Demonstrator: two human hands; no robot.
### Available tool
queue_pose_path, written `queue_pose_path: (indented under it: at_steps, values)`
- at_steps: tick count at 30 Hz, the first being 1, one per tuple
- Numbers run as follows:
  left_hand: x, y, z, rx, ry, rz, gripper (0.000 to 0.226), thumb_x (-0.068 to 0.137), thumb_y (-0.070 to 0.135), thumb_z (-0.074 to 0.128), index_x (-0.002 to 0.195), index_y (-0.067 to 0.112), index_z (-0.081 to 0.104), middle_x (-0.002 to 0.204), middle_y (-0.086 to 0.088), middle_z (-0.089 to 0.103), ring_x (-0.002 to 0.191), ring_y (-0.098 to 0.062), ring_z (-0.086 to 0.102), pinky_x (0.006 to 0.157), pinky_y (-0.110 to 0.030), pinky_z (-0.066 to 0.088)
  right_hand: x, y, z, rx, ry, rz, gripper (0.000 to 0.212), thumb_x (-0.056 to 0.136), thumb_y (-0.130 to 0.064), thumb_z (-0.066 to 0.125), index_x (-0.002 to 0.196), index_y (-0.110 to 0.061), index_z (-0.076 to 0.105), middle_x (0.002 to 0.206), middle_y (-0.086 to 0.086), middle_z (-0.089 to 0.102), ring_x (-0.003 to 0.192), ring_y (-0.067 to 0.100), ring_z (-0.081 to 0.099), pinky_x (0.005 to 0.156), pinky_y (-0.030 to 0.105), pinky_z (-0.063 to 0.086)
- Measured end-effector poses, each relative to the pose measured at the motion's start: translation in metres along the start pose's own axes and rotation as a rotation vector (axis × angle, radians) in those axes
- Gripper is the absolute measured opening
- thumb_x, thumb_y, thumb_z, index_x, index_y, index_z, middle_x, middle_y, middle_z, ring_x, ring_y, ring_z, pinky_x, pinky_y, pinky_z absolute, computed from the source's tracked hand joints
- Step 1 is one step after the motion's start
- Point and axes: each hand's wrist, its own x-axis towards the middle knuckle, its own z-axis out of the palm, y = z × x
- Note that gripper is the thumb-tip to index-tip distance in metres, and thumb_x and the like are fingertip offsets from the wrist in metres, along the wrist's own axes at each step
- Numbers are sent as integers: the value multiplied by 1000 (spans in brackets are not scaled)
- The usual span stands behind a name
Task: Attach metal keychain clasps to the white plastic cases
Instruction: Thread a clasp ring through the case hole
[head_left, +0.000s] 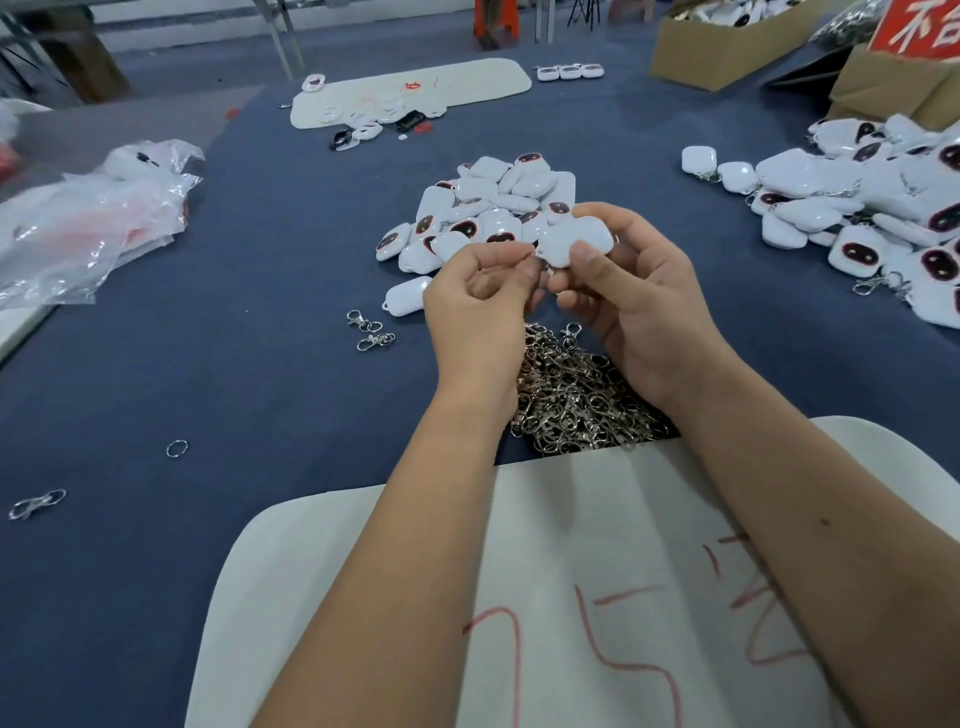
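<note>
My right hand (631, 306) grips a white plastic case (574, 240) above the blue table, thumb on its front. My left hand (480, 296) has its fingertips pinched together at the case's left corner; whatever it pinches is too small to make out. A heap of metal clasps (576, 400) lies under my wrists. Behind my hands sits a pile of white cases (483, 208), some showing dark red-rimmed faces. One loose case (408, 296) lies left of my left hand, and two loose clasps (371, 330) lie beside it.
A large heap of cases with clasps (862, 208) fills the right side. Crumpled plastic bags (98, 218) lie far left. A white sheet with red marks (597, 597) covers the near edge. A loose ring (177, 448) and clasp (36, 504) lie at left. Cardboard boxes (727, 47) stand at back right.
</note>
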Motion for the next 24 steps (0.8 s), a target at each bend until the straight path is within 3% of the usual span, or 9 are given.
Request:
queue_pose_path:
  at_steps: [4,7,10,12,16,19,22,24]
  values:
    - [-1,-1,2,-182,27,-102,13,90,-4,73,89,9,70,76,-7,75,69,-15,71,71,-22,57,1,1,-1,52,25,13,33,102,0,58,135,2,54,86,9,69,73,14,69,67,20,56]
    - [-1,-2,1,212,30,159,13,89,-1,75,86,11,74,82,-6,76,80,-23,74,79,-33,61,1,1,-3,55,52,14,32,102,0,59,133,1,55,85,8,68,73,14,68,67,20,56]
    - [-3,0,-4,532,-5,424,12,89,-1,69,84,9,75,81,3,73,81,-18,70,78,-37,58,0,1,-3,-11,50,-8,30,101,-2,62,130,-1,58,83,5,69,73,15,67,67,21,57]
    - [-2,0,-8,693,-54,524,14,90,-3,63,83,6,73,77,0,71,78,-24,66,76,-46,54,-1,3,-3,-134,46,-42,30,100,-2,64,129,-2,58,84,7,70,72,16,66,68,24,57]
    - [-3,0,-11,924,-107,593,20,86,7,49,81,5,69,74,-7,66,74,-32,59,69,-51,49,-3,6,0,-349,35,-131,32,98,2,66,128,1,56,99,31,67,68,19,67,68,30,58]
    - [-4,0,-10,788,-52,502,14,90,4,60,84,8,71,78,0,70,78,-22,66,75,-45,54,-3,5,0,-322,43,-129,31,99,0,65,129,0,56,94,24,70,69,19,68,68,28,58]
    - [-1,-3,-4,393,28,226,11,90,2,73,89,13,74,83,1,75,79,-13,70,81,-32,60,0,2,-2,-110,52,-44,29,101,-3,63,130,0,58,84,7,71,71,15,68,67,22,57]
    - [0,-3,0,99,-17,12,12,91,-1,72,90,11,72,80,-7,75,76,-16,71,77,-28,59,1,0,-4,-2,46,-1,28,102,-4,60,130,0,59,86,8,70,73,15,68,66,20,56]
